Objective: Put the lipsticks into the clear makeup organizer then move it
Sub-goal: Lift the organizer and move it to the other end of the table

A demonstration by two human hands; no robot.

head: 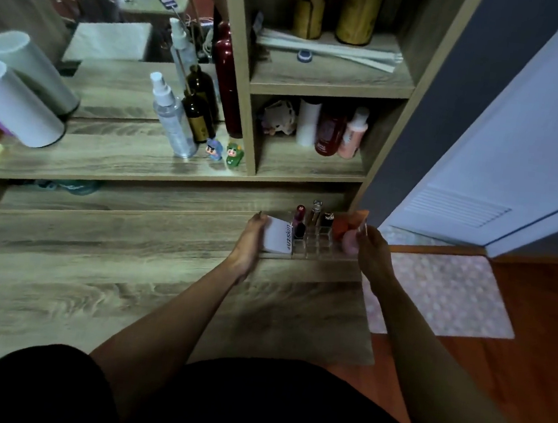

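I have the clear makeup organizer [315,246] gripped at both ends, right of centre in the frame on the wooden desk [125,281]: my left hand [254,239] clasps the end with the white box [276,236], my right hand [371,252] the other. 3 lipsticks [315,215] stand in its slots (loading looks finished). Next I judge it needs a level lift.

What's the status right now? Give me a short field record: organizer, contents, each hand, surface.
organizer: clear makeup organizer, near the right edge of the wooden desk
contents: upright lipsticks, white box, orange and pink sponges
left hand: on the organizer's left end
right hand: on its right end
lifted or resting: cannot tell
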